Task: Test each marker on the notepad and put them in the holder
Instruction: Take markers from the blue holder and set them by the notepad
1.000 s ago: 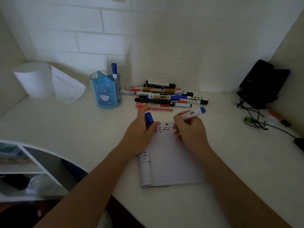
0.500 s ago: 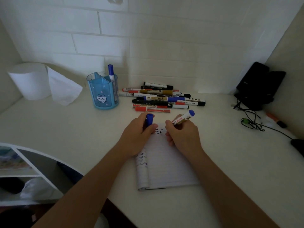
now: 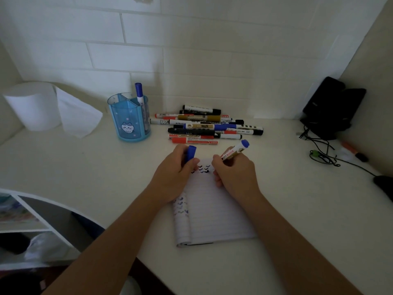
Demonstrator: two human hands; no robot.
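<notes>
Gripping the marker (image 3: 233, 151) in your right hand (image 3: 236, 177) over the top edge of the notepad (image 3: 214, 213), you pinch a blue cap (image 3: 190, 154) in your left hand (image 3: 173, 177). The holder (image 3: 129, 121) sits at ten o'clock, loose markers (image 3: 204, 127) at twelve.

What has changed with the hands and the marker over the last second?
The right hand has tipped the blue marker it grips from a low slant to a steeper one, its blue end drawing in toward the left hand. Nothing was picked up or let go. The left hand still holds the blue cap over the notepad; the marker pile, the holder and the upright marker in it are unchanged.
</notes>
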